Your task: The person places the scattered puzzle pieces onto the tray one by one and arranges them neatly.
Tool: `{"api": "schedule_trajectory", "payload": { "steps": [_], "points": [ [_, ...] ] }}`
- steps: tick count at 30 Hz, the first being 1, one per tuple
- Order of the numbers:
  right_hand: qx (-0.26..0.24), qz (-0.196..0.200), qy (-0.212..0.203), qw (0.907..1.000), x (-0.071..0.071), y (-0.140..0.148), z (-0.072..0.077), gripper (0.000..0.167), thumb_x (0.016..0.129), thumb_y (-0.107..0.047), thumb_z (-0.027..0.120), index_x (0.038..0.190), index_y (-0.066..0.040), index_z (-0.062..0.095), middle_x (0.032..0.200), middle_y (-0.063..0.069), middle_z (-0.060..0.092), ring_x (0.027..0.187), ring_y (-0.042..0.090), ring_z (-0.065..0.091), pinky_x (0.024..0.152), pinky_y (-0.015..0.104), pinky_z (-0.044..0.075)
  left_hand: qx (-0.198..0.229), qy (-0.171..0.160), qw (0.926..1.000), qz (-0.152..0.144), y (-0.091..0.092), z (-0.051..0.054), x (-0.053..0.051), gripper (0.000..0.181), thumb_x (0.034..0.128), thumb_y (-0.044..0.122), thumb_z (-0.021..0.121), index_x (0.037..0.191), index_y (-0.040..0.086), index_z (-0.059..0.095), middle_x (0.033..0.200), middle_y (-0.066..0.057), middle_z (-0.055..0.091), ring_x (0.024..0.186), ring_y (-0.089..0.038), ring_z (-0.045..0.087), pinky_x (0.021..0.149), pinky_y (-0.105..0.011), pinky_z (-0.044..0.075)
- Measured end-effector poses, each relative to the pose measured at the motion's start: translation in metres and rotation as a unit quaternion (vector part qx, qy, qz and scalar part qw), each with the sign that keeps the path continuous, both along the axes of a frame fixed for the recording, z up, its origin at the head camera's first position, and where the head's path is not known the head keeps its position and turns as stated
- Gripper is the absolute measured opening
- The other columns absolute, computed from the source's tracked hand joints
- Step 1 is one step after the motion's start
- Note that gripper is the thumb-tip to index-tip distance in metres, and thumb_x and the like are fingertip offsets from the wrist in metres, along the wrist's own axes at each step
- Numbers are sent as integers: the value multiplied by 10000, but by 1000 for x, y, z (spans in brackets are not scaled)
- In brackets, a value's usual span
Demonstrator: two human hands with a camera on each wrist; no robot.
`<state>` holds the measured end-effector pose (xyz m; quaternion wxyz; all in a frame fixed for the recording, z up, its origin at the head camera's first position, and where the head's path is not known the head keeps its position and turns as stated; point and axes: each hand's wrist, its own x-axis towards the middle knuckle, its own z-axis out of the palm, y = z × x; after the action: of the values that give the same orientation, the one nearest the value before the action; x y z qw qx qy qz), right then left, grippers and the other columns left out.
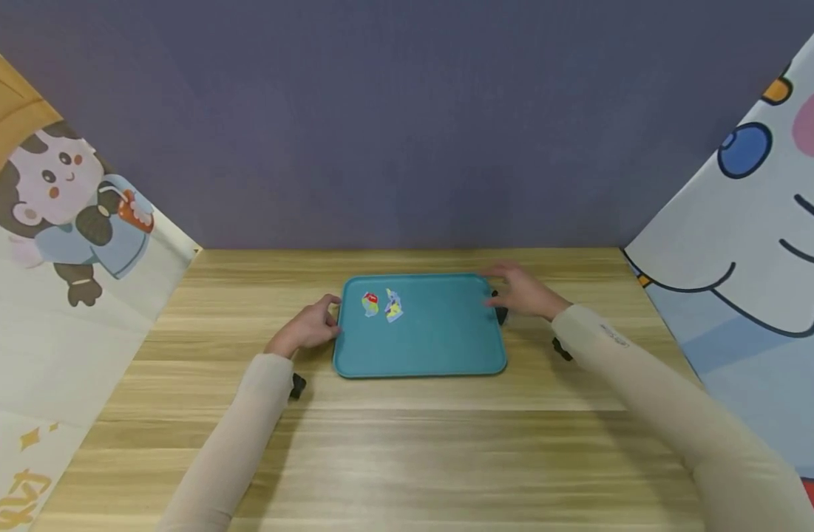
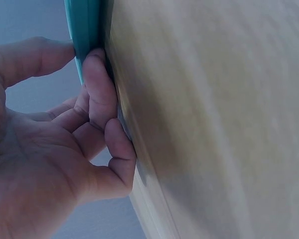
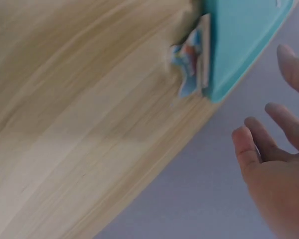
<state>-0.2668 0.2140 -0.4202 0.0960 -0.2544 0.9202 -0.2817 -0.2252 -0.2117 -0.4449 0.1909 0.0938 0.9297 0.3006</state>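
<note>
A teal tray [image 1: 440, 332] lies on the wooden table. Two small colourful flat pieces rest on its left part: one with red [image 1: 370, 304], the other with yellow and blue [image 1: 393, 306]. At the tray's left edge, my left hand [image 1: 311, 325] pinches the rim between thumb and curled index finger, as the left wrist view shows. My right hand [image 1: 523, 292] is at the tray's right edge with fingers spread and loosely bent, holding nothing; in the right wrist view it stands apart from the tray. Beside the tray's outer side is a blurred colourful piece [image 3: 188, 62], blue and red.
The wooden table [image 1: 407, 443] meets a dark grey-blue panel [image 1: 407, 148] at the back. Cartoon-printed panels stand on the left [image 1: 60, 310] and right [image 1: 746, 295]. A small black device [image 1: 297, 386] sits at the left wrist, another [image 1: 562, 349] at the right.
</note>
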Motion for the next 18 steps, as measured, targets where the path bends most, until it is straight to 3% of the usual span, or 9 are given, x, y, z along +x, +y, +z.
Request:
{"api": "schedule_trajectory", "payload": {
  "steps": [3,12,18],
  "points": [
    [19,63,-26,10000,3,11,-2,664,802,-125,764,1374,3,452,1386,228,420,1250,409,385,953,534,372,3,-4,10000,-19,0,0,0,613,876,114,622,1396,24,310,1001,-152,628,892,-262,597,811,-427,472],
    [331,111,-108,9993,9,31,-14,727,752,-184,812,1345,52,463,1373,246,414,1270,431,333,986,563,312,39,232,9996,-130,0,-1,1,622,859,87,622,1393,-2,315,923,-118,628,809,-229,592,763,-401,473],
    [328,225,-86,9992,11,34,-23,681,762,-182,803,1320,55,492,1356,242,432,1268,432,340,994,556,310,54,172,9998,-87,1,-1,1,622,863,83,623,1396,5,312,920,-113,621,800,-222,584,751,-393,474]
  ]
}}
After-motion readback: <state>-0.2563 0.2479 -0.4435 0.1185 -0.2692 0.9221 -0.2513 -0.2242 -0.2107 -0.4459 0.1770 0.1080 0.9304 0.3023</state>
